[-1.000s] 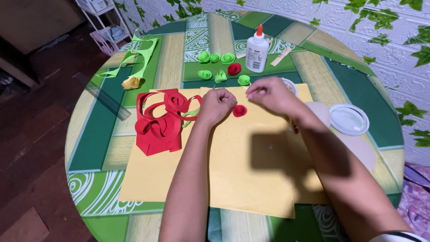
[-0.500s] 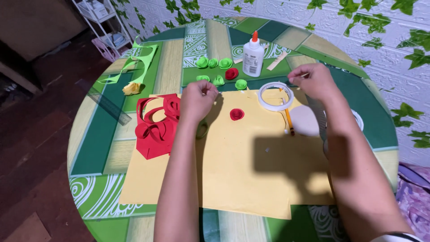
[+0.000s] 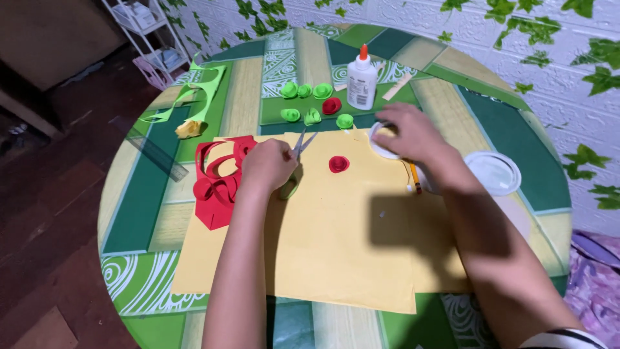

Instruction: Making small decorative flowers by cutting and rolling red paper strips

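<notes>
Scissors [image 3: 301, 143] with green handles sit in the left hand [image 3: 268, 165], blades together and pointing toward 1 o'clock; the fingers are curled closed around the handles, and a green loop shows just below the palm. Right hand [image 3: 413, 134] lies palm down at 3 o'clock from the left hand, well apart from it, its fingers resting on a white tape roll [image 3: 381, 141]; whether it actually grips the roll cannot be told from this view. Both hands work over a large yellow paper sheet [image 3: 329, 239] spread on a round table [image 3: 148, 207] with a green patterned cover.

A red paper rosette [image 3: 338, 164] lies on the sheet between the two hands, touching neither. Curled red paper strips [image 3: 219, 181] lie at 9 o'clock from the left hand, just beside it. A pencil [image 3: 414, 178] lies at 6 o'clock from the right hand, partly under the wrist. A white lid [image 3: 494, 172] rests at 3 o'clock from the right forearm.

At 12 o'clock from the hands stands a white glue bottle [image 3: 361, 79] with an orange tip, upright. Green paper rosettes [image 3: 303, 103] and one more red rosette [image 3: 331, 105] cluster to the bottle's 8 o'clock. Green paper offcuts [image 3: 194, 100] lie at 10 o'clock near the table edge.
</notes>
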